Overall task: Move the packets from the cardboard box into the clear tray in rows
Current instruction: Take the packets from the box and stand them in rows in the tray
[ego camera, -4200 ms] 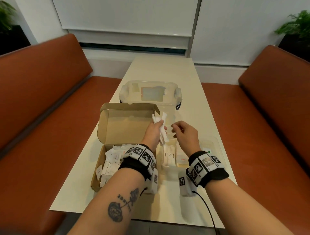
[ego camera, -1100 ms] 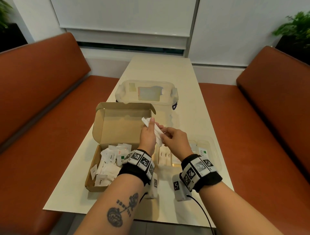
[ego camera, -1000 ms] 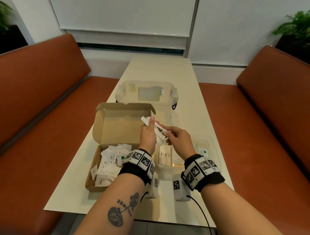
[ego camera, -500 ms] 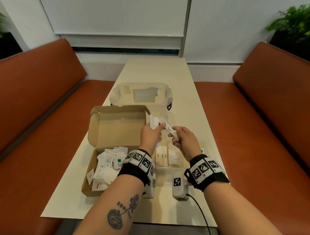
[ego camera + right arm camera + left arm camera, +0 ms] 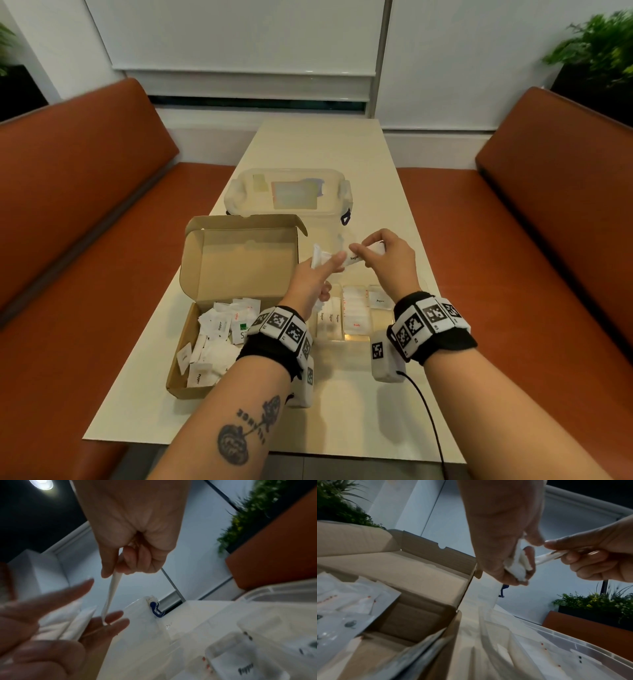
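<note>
Packets lie loose in your open cardboard box on the table, with the clear tray just to its right already holding rows of them. Your left hand curls around a small bunch of white packets above the tray. Your right hand pinches one long sugar packet between thumb and fingers, its far end touching your left fingertips.

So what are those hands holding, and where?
Right hand pinches one sugar packet near its end; left hand grips a bunch of packets around the middle.
</note>
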Tool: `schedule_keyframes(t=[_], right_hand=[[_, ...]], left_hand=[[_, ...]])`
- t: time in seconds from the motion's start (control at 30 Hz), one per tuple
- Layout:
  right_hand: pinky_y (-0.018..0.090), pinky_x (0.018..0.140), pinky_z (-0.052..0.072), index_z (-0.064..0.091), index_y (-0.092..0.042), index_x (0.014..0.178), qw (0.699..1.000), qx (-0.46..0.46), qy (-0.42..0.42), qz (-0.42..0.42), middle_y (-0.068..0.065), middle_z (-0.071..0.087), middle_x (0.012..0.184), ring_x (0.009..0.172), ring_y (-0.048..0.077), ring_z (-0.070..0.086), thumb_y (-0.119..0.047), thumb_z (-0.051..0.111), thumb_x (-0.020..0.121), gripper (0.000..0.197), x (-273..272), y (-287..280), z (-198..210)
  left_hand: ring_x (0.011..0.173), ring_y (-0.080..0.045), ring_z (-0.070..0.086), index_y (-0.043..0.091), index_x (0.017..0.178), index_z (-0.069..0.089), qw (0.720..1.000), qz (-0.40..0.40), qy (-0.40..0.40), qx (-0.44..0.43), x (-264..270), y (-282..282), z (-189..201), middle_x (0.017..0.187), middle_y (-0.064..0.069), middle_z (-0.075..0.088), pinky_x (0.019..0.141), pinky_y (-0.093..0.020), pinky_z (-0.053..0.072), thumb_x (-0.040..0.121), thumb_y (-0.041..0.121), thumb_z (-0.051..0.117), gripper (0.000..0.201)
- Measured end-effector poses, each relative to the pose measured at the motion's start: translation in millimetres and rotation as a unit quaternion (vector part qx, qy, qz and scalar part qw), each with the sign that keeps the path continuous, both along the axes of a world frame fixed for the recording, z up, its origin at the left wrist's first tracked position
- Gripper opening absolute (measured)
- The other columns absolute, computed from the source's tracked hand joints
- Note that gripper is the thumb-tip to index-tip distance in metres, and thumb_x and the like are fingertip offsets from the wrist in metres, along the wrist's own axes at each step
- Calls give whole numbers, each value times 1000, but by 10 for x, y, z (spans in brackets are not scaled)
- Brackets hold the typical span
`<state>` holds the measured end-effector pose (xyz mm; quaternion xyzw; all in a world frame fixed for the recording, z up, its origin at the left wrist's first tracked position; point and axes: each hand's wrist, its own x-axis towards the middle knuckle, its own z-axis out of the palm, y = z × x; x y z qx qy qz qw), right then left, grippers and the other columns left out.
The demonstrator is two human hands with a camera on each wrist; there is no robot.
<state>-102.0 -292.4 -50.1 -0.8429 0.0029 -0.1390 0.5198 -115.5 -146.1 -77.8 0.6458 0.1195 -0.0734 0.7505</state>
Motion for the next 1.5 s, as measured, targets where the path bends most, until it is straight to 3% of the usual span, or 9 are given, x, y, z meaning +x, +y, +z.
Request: schedule_keyframes(t=[0.17, 0.23, 0.37, 0.5, 0.7, 0.87, 1.03, 1.23, 1.5], right_hand=[[12, 51, 39, 61, -12, 80, 998, 26, 24, 52, -2, 59, 57, 43, 1, 47, -40, 68, 82, 30, -22, 44, 30], [19, 52, 41, 64, -10, 80, 995, 46, 45, 75, 0, 61, 56, 45, 5, 47, -39, 66, 84, 30, -36, 22, 38], [18, 48, 43, 67, -9, 80, 988, 70, 69, 117, 4, 65, 60, 45, 8, 52, -25, 71, 83, 16, -72, -70, 20], [20, 57, 49, 67, -5, 80, 982, 88, 110, 125, 8, 69, 68, 53, 9, 59, -25, 70, 83, 21, -86, -105, -7], [11, 59, 41, 74, -15, 78, 976, -7, 153, 157, -8, 65, 65, 59, -1, 53, -25, 74, 79, 10, -110, -80, -49], [19, 56, 46, 67, -11, 70, 973, -19, 203, 111, 3, 64, 65, 54, 8, 55, -11, 76, 76, 11, -131, 13, -195], [24, 55, 53, 61, -7, 73, 965, -85, 236, 78, 6, 61, 57, 46, 12, 56, 1, 69, 76, 12, -204, 249, -444], [27, 73, 47, 66, -10, 82, 947, -250, 194, 62, 9, 68, 87, 84, 24, 62, -5, 55, 82, 12, -216, 542, -640], [32, 78, 51, 67, -8, 90, 924, -322, 193, 73, 9, 68, 93, 90, 25, 63, -10, 57, 84, 12, -197, 567, -771]], left_hand=[[47, -7, 31, 4, 109, 62, 998, -59, -21, -26, -80, -18, 11, 86, -4, 68, 40, -17, 28, 83, 22, 73, 33], [47, -8, 31, 6, 104, 63, 998, -51, -29, -30, -85, -5, 11, 81, -3, 65, 40, -17, 27, 84, 18, 71, 25], [48, -9, 31, 7, 98, 64, 999, -21, -32, -38, -68, 44, 4, 80, -3, 61, 40, -17, 27, 85, 18, 70, 18], [47, -9, 32, 10, 87, 63, 999, 10, -29, -45, -31, 82, -20, 66, -1, 48, 40, -18, 29, 83, 12, 72, 10], [44, -8, 34, 15, 87, 64, 999, 11, -44, -14, 9, 130, -66, 69, -3, 51, 39, -18, 31, 80, 10, 74, 12], [45, -9, 39, 7, 101, 65, 998, 60, -10, 35, 35, 179, -178, 79, -3, 60, 39, -18, 35, 90, 21, 65, 17], [45, -10, 42, -1, 117, 57, 995, 64, 37, 67, 43, 230, -304, 64, 0, 49, 42, -20, 36, 93, 28, 59, 38], [49, -14, 42, 8, 100, 57, 996, 23, 55, 65, 44, 217, -289, 78, 0, 56, 49, -24, 37, 94, 31, 56, 24], [48, -11, 42, 15, 84, 55, 997, 26, 51, 43, 49, 242, -301, 84, -1, 58, 45, -22, 36, 95, 28, 56, 17]])
